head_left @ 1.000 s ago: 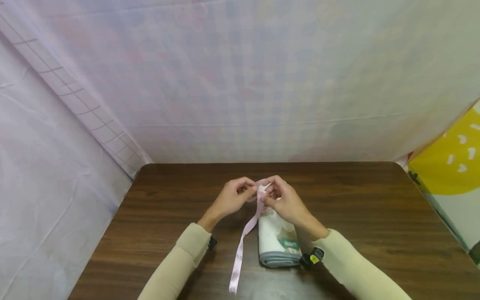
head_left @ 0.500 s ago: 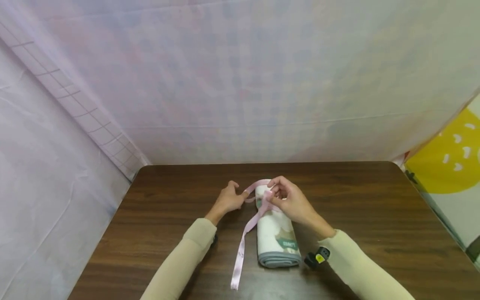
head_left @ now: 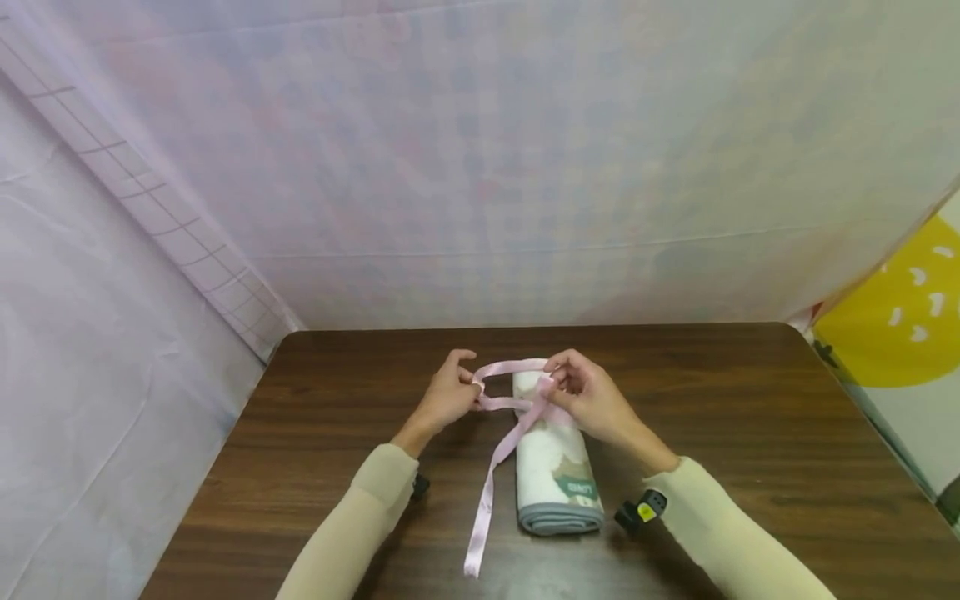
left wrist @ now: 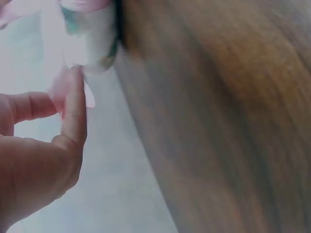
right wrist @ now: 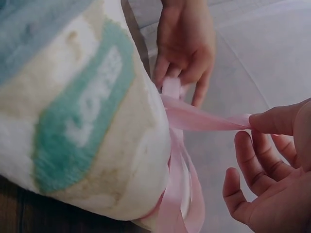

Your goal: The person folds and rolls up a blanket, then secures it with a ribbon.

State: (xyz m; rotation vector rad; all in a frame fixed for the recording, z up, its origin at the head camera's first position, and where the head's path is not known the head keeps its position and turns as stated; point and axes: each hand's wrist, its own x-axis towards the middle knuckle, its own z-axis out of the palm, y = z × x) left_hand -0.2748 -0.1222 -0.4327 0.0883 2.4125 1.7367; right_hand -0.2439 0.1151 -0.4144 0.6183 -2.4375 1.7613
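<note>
A rolled white towel [head_left: 553,467] with grey edging and a green printed patch lies on the table, its near end toward me. Pink ribbon [head_left: 497,458] passes around its far part; one tail trails down to the left. Beside the roll, my left hand [head_left: 444,398] pinches a loop of the ribbon between thumb and a finger, drawn out leftward. Over the far part of the towel, my right hand [head_left: 597,407] pinches another stretch of ribbon [right wrist: 206,119] between thumb and fingertip. In the left wrist view a bit of ribbon [left wrist: 59,90] shows between the fingers.
The brown wooden table [head_left: 300,467] ends at a pale checked cloth [head_left: 480,208] hanging behind it. White sheeting [head_left: 97,358] hangs at the left. A yellow patterned panel [head_left: 900,317] stands at the right.
My left hand has moved away from the right hand to the left, pulling a wider ribbon loop out with it. The right hand has shifted slightly right, still pinching ribbon. The towel stays put.
</note>
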